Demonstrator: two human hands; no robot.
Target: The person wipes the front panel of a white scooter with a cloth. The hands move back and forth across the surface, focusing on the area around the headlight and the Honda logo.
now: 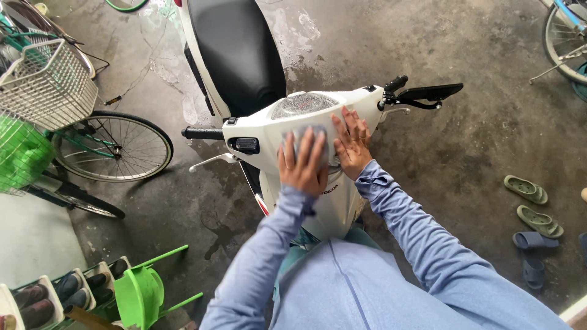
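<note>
2 hands (pixel 304 164) (pixel 351 143) on white scooter (pixel 342 201), shoes in rack (pixel 43 296)

One white motor scooter with a black seat (pixel 244 61) stands on the wet concrete floor (pixel 477 159), one grey cloth (pixel 309 137) on its handlebar cover under two hands, left hand (pixel 302 165) and right hand (pixel 351 143). Two green slotted sandals (pixel 532 205) and two blue slides (pixel 531 253) lie to one side. One white wire bicycle basket (pixel 46 82), one green basket (pixel 21 153) and one green plastic dustpan (pixel 140 296) sit opposite.
</note>
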